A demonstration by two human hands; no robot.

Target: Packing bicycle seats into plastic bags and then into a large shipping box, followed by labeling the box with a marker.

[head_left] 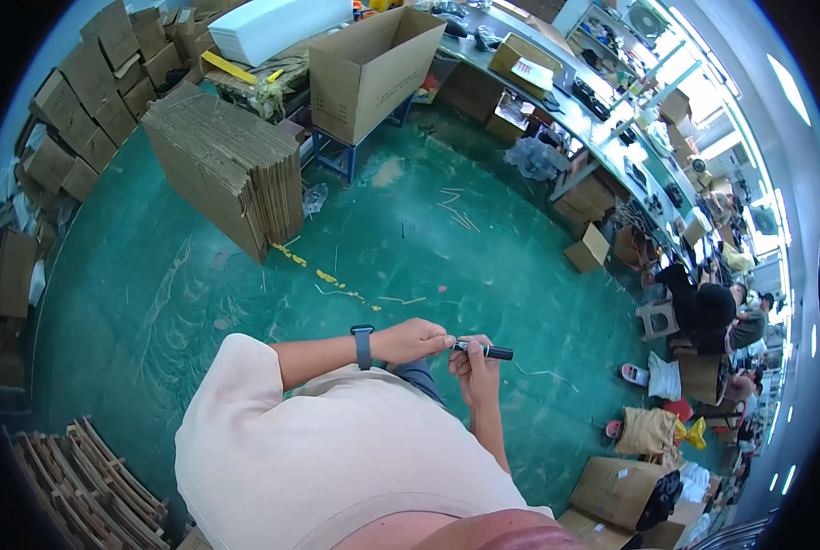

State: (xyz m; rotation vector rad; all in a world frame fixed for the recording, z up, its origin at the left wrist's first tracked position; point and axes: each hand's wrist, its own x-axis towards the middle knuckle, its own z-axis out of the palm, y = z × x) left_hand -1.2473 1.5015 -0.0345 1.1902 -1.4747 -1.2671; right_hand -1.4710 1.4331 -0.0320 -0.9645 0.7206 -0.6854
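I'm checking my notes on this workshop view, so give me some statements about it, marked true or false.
1. The right hand holds a black cylinder. True.
2. The watch is on the right wrist. False: it is on the left wrist.
3. The floor is green. True.
4. The tall open carton sits directly on the floor. False: it rests on a blue stand.
5. The left hand is far from the cylinder. False: it is at the cylinder's left end.
6. Flattened cardboard stands stacked on the floor. True.
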